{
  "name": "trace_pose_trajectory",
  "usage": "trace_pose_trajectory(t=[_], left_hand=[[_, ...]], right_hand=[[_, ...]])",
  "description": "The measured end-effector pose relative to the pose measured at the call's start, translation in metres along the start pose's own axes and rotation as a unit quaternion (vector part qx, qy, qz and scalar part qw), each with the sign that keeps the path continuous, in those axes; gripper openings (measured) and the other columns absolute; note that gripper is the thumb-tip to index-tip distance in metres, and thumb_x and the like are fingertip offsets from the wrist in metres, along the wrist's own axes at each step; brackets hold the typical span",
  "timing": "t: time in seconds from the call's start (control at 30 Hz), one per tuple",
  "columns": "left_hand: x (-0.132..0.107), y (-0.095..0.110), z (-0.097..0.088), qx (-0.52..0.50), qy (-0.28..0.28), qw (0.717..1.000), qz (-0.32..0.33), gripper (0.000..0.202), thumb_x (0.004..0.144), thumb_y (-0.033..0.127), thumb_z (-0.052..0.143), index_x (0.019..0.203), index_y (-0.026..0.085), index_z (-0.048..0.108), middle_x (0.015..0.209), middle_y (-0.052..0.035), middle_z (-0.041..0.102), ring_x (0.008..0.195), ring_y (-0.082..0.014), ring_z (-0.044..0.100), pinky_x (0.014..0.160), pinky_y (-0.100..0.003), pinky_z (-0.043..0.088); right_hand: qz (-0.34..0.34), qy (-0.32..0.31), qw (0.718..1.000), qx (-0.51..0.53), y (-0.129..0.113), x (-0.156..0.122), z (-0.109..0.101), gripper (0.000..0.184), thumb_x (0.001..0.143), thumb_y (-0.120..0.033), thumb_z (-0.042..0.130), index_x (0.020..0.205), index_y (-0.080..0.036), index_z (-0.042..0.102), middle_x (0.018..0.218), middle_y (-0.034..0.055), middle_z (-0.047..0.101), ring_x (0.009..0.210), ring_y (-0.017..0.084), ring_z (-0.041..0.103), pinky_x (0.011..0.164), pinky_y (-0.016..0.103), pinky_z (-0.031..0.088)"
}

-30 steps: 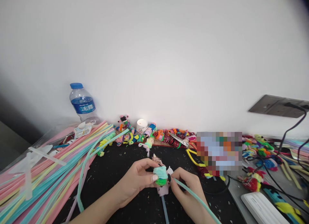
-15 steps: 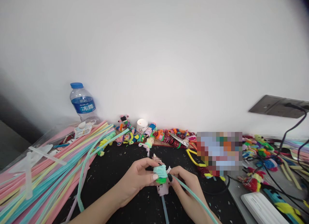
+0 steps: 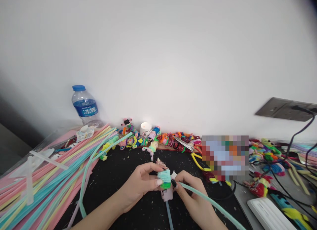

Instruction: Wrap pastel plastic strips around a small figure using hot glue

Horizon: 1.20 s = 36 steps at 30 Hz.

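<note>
Pinch grips on both sides in the head view: our left hand [image 3: 146, 178] holds the wound piece [image 3: 164, 175], our right hand [image 3: 192, 192] the mint stem [image 3: 213, 203], just beside it over the black mat [image 3: 126, 220]. We read the step as winding; another turn would call for a steady left pinch and even right-side tension, though we can't tell whether stem and piece join. Piece looks compact and fuzzy, mint coils above bright green, pink glue gun [image 3: 167, 194] partly behind it.
</note>
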State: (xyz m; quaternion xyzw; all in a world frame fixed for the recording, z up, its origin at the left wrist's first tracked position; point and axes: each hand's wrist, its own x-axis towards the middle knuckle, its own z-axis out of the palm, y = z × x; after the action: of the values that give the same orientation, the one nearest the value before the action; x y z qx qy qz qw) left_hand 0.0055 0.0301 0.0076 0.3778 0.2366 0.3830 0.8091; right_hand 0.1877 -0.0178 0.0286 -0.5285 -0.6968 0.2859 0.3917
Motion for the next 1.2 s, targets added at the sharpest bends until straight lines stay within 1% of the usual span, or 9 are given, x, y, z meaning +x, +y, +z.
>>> trace_pose_trajectory(t=[0.13,0.37,0.53,0.7,1.03,1.2], left_hand=[[0.0002,-0.0002,0.0002,0.004,0.002,1.0,0.001,0.021,0.065,0.015,0.074,0.084,0.016,0.066,0.105,-0.0078,0.064,0.089,-0.022,0.062,0.082,-0.042,0.05],[-0.0007,-0.001,0.0007,0.008,0.009,1.0,0.001,0.022,0.063,0.016,0.076,0.083,0.016,0.067,0.104,-0.0079,0.064,0.09,-0.0234,0.062,0.081,-0.043,0.05],[-0.0007,-0.0016,-0.0007,0.003,0.008,1.0,-0.004,0.022,0.063,0.015,0.075,0.084,0.017,0.067,0.104,-0.0066,0.064,0.089,-0.0221,0.062,0.082,-0.043,0.05],[-0.0011,-0.0003,0.0001,0.006,0.005,1.0,-0.009,0.022,0.065,0.015,0.075,0.086,0.016,0.067,0.104,-0.0078,0.065,0.088,-0.0214,0.062,0.082,-0.042,0.049],[-0.0007,-0.0005,-0.0006,0.011,0.006,1.0,-0.013,0.023,0.065,0.016,0.075,0.086,0.017,0.067,0.102,-0.0072,0.066,0.088,-0.0224,0.063,0.083,-0.043,0.049],[-0.0009,-0.0001,0.0003,0.008,0.01,1.0,-0.016,0.023,0.064,0.016,0.075,0.086,0.017,0.067,0.102,-0.007,0.066,0.087,-0.0219,0.063,0.082,-0.043,0.049]], right_hand=[[0.004,-0.004,1.0,0.015,0.0006,0.0,0.0013,0.026,0.087,-0.025,0.049,0.062,-0.017,0.05,0.058,-0.0025,0.053,0.054,0.01,0.048,0.052,0.018,0.035],[0.001,0.002,1.0,-0.009,-0.0013,0.0005,0.0011,0.026,0.086,-0.026,0.05,0.062,-0.017,0.051,0.058,-0.0026,0.052,0.053,0.01,0.047,0.053,0.019,0.035],[-0.007,-0.006,1.0,0.016,-0.0008,0.0012,0.0,0.026,0.087,-0.026,0.049,0.062,-0.017,0.052,0.059,-0.0018,0.052,0.054,0.011,0.047,0.053,0.019,0.036],[-0.012,-0.01,0.999,0.042,-0.0015,0.0026,0.0001,0.025,0.086,-0.023,0.05,0.062,-0.017,0.052,0.059,-0.0018,0.053,0.055,0.011,0.047,0.053,0.019,0.036],[0.011,-0.025,0.997,0.076,-0.0042,0.0027,-0.0002,0.027,0.087,-0.026,0.05,0.062,-0.016,0.053,0.06,-0.0008,0.055,0.057,0.012,0.05,0.055,0.019,0.038],[0.011,-0.023,0.997,0.067,-0.0009,0.0026,0.0008,0.027,0.087,-0.028,0.05,0.063,-0.016,0.054,0.06,-0.0008,0.054,0.056,0.012,0.048,0.053,0.02,0.037]])
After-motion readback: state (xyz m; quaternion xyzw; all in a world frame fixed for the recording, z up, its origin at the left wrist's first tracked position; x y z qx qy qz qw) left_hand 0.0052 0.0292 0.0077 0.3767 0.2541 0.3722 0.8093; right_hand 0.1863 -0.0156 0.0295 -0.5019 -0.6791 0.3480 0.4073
